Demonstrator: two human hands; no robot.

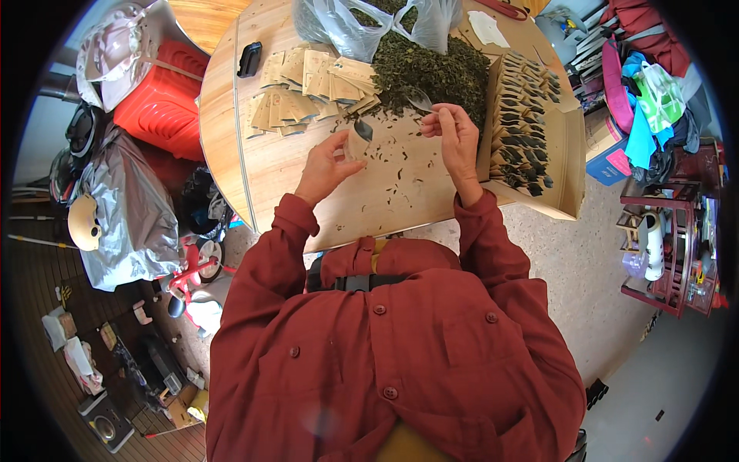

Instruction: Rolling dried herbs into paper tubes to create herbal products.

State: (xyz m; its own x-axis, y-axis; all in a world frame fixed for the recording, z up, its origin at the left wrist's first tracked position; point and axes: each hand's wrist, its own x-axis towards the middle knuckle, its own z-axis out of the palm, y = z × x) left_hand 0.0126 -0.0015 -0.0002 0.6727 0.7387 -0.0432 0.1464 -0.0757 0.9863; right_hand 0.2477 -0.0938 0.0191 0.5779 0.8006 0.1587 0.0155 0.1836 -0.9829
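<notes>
My left hand (327, 165) is closed around a small paper pouch (358, 144), held upright over the table with its dark open mouth at the top. To its right, my right hand (456, 138) pinches the handle of a clear plastic spoon (419, 100). The spoon's bowl is at the near edge of a heap of dried dark green leaves (443, 73); how much it carries is too small to tell. Beyond my left hand lie several flat tan paper pouches (286, 108), fanned out in overlapping rows.
A cardboard box (568, 165) at the table's right holds tightly packed rows of pouches (527, 123). Clear plastic bags (339, 27) lie at the back by the leaves. A black object (249, 59) rests far left on the wooden table (346, 208). Red stools (162, 100) stand left.
</notes>
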